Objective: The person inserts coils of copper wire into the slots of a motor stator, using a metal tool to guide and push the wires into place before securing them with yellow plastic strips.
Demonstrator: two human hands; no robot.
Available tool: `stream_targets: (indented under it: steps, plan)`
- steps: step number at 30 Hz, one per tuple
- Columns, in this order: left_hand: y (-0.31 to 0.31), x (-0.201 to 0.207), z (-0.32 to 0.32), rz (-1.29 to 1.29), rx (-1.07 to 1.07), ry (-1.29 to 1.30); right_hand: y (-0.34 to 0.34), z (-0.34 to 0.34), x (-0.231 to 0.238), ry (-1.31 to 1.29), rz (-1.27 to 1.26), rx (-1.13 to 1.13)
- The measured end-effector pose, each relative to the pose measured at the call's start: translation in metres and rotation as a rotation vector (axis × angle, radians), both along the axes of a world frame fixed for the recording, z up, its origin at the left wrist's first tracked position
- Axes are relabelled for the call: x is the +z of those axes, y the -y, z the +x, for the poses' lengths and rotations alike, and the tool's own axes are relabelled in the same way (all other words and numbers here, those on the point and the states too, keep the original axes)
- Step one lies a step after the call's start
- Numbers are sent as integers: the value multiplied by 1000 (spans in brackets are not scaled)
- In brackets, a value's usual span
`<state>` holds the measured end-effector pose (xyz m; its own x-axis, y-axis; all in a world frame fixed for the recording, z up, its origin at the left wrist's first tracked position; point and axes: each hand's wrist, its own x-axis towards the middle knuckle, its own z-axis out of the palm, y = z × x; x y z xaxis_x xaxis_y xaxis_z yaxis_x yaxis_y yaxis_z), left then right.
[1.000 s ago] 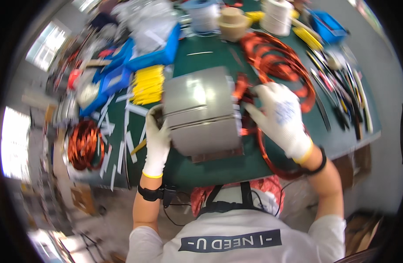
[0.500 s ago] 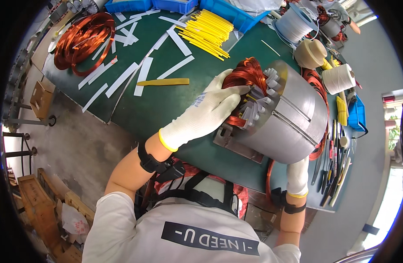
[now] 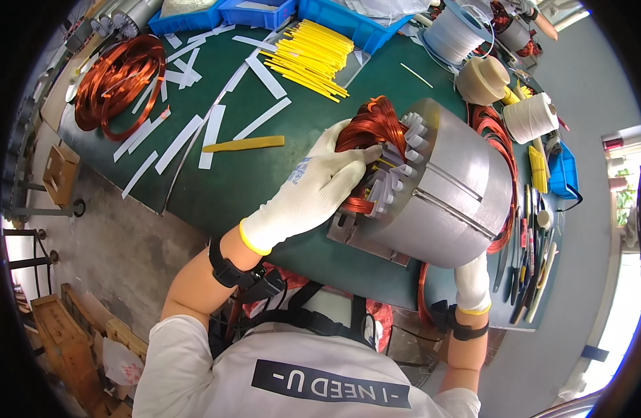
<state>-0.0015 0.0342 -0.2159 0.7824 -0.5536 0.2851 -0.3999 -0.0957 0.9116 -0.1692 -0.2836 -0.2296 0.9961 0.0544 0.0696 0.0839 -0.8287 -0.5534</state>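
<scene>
A grey metal motor stator (image 3: 453, 188) lies on its side on a metal bracket (image 3: 362, 240) at the table's near edge. White slot liners (image 3: 383, 191) stick out around its left end. Copper wire coils (image 3: 373, 132) bulge from that end, and my left hand (image 3: 320, 174), in a white knitted glove, is closed around them, fingers behind and thumb in front. More copper wire (image 3: 498, 139) hangs out of the right end. My right hand (image 3: 472, 282), also gloved, is at the near right end; the stator hides its fingers.
Left on the green table (image 3: 216, 188) lie a loose copper wire bundle (image 3: 118, 83), white paper strips (image 3: 180, 143) and a yellow flat stick (image 3: 244, 143). Yellow sleeves (image 3: 310, 59) lie farther back by blue bins (image 3: 355, 24). Thread spools (image 3: 529, 118) and hand tools (image 3: 526, 258) are right.
The whole view has shifted slightly, so the table's things sit a little farther left. My left hand stays on the copper coils, its thumb and fingers slightly repositioned; my right hand stays behind the stator.
</scene>
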Motion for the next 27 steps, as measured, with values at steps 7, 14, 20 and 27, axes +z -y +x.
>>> stream_targets:
  steps: [7, 14, 20, 27]
  plan:
    - [1, 0, 0, -63, 21, -11, -8, 4, 21, 140, -1274, 243]
    - [1, 26, 21, 87, 280, -287, 14, -5, -12, 114, -218, 47]
    - [15, 19, 49, 132, -1, -251, -13, 22, 1, 209, 266, 75]
    - [-53, 12, 33, 92, -41, -622, -18, 8, 87, 277, -131, -25]
